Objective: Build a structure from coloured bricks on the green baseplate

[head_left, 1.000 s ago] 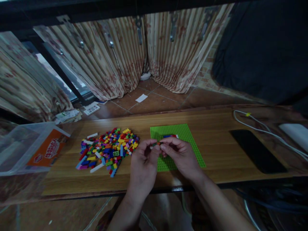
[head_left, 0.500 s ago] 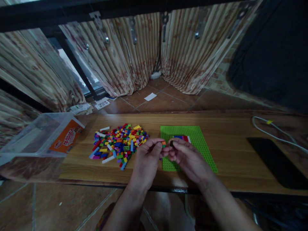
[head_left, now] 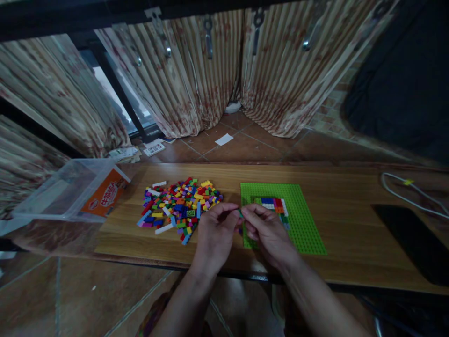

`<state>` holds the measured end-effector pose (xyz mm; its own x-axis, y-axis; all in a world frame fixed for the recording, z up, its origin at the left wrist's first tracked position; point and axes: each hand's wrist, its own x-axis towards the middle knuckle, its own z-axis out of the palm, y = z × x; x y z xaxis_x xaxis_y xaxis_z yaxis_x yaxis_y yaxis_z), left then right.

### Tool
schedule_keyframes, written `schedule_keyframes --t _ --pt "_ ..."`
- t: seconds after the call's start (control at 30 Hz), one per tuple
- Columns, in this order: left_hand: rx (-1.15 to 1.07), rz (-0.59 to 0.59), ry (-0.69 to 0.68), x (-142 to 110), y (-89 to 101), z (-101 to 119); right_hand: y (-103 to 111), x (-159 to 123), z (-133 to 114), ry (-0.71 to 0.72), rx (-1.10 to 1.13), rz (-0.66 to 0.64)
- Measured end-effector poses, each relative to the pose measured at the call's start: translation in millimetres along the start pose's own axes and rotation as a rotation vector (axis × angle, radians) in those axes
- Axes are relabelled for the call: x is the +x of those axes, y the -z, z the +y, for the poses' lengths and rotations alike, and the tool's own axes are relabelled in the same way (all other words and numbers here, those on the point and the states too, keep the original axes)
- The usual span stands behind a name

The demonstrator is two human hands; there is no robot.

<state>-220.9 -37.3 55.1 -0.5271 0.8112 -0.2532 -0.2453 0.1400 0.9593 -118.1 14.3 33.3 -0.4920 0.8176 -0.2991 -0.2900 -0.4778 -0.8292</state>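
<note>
My left hand (head_left: 215, 234) and my right hand (head_left: 271, 234) meet fingertip to fingertip above the left edge of a green baseplate (head_left: 305, 231). Pinched between them is a small green toy brick (head_left: 241, 213), mostly covered by the fingers; whether other pieces are joined to it I cannot tell. On the baseplate, partly behind my right hand, stands a patch of joined bricks (head_left: 278, 205) in blue, white, red, orange and other colours. Just left of my left hand spreads a pile of loose bricks (head_left: 178, 206) in many colours.
A clear plastic box (head_left: 66, 192) with an orange label sits at the table's left end. To the right lie a black flat slab (head_left: 410, 238) and a white cable (head_left: 421, 201). The wooden table (head_left: 343, 201) has its near edge below my wrists. Curtains hang beyond.
My fingertips have come together. The orange and dark pieces seen between them before are now hidden. The view has shifted slightly, and more of the joined bricks on the baseplate shows.
</note>
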Motion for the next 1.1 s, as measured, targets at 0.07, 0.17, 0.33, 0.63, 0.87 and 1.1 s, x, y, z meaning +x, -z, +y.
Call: schedule_keyframes --t 0.07,0.17,0.33,0.63,0.87,1.1 --pt "0.054 -0.001 -0.018 0.6 2.5 -1.4 -0.5 1.2 3.2 0.013 -0.019 0.031" --pt "0.148 -0.01 -0.071 -0.2 5.5 -2.6 0.0 2.0 5.5 0.017 -0.045 0.054" --pt "0.125 -0.017 -0.048 -2.8 5.1 -1.3 0.6 1.8 5.8 0.066 -0.117 0.034" --pt "-0.2 0.031 0.051 -2.8 -1.0 -1.2 -6.3 0.4 7.2 0.054 0.06 0.044" --pt "-0.284 0.058 0.046 -2.3 -1.7 -3.0 -3.1 0.0 2.7 -0.117 0.278 0.001" --pt "-0.024 0.072 -0.066 1.8 1.3 -5.7 -9.2 -0.5 8.8 0.02 -0.026 0.012"
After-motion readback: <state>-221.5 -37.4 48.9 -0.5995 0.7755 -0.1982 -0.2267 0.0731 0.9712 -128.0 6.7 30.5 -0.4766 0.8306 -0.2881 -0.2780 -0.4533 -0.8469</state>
